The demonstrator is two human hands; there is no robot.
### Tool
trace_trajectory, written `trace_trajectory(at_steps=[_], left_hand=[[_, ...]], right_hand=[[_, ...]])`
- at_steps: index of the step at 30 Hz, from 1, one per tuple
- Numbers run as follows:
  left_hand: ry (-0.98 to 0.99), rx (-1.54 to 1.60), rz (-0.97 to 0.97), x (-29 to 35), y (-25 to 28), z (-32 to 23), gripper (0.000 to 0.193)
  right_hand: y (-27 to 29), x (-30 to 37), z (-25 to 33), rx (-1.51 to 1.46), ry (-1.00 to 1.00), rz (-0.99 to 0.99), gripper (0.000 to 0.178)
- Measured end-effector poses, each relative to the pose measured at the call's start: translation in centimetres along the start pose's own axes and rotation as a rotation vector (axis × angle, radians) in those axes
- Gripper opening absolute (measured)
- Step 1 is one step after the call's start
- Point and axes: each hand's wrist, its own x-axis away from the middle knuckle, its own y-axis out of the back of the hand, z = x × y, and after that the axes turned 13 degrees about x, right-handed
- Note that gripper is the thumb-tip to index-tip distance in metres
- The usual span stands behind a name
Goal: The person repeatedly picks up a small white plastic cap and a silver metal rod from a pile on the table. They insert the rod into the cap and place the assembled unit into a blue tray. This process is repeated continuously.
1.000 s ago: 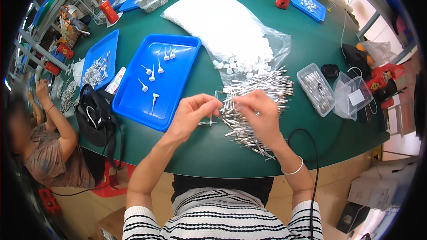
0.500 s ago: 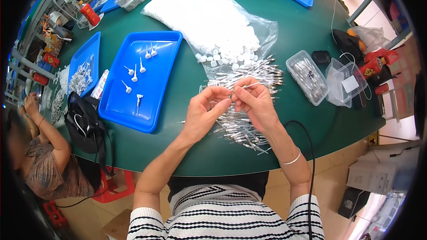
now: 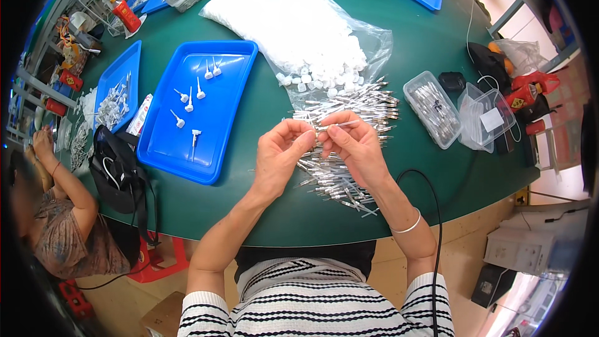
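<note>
Both hands, left hand and right hand, pinch one thin metal pin above the pin heap, blue tray within reach on the worktop

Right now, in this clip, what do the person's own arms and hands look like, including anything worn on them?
Both hands are bare, no gloves: the left hand and the right hand. The forearms are uncovered up to short black-and-white striped sleeves at the lower edge. A thin silver-coloured bangle circles the right wrist. No rings or watch can be made out.
</note>
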Motion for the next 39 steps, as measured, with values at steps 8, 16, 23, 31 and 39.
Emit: trace_trajectory(at_steps=[8, 16, 23, 31, 39], left_hand=[[-0.009, 0.071, -0.016, 0.1, -0.3, 0.4, 0.011], [0.034, 0.139, -0.019, 0.0, 0.1, 0.9, 0.011], [0.064, 0.184, -0.028, 0.0, 0.1, 1.0, 0.01], [0.078, 0.18, -0.05, 0.1, -0.3, 0.7, 0.008], [0.134, 0.312, -0.069, 0.5, -1.0, 0.4, 0.008]], right_hand=[[-0.3, 0.2, -0.5, 0.045, 0.09, -0.086, 0.014], [-0.4, 0.3, -1.1, 0.021, 0.107, -0.1, 0.014], [-0.6, 0.3, -1.2, 0.013, 0.104, -0.115, 0.014], [-0.8, 0.5, -1.4, 0.031, 0.115, -0.116, 0.015], [-1.1, 0.6, -1.9, 0.016, 0.139, -0.148, 0.015]])
